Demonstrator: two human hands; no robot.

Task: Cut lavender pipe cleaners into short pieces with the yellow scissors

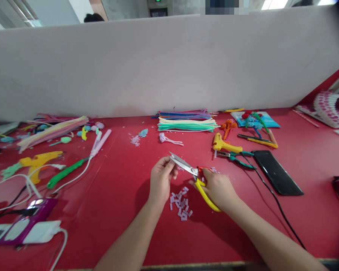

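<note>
My right hand point(218, 188) grips yellow-handled scissors point(192, 174) whose steel blades point up and left, slightly parted. My left hand point(161, 179) is pinched closed right at the blade tips, holding something small that I cannot make out. Below and between the hands lies a pile of short lilac cut pieces point(181, 205) on the red table point(118, 195). A lilac pipe-cleaner shape point(169, 140) rests a little beyond the hands.
Bundles of pipe cleaners point(186, 120) lie by the white partition. A yellow glue gun point(224, 145), green pliers point(238, 158), a black phone point(277, 171) and a black cable sit to the right. Left: another glue gun point(36, 162), green tool point(64, 174), chargers point(28, 227).
</note>
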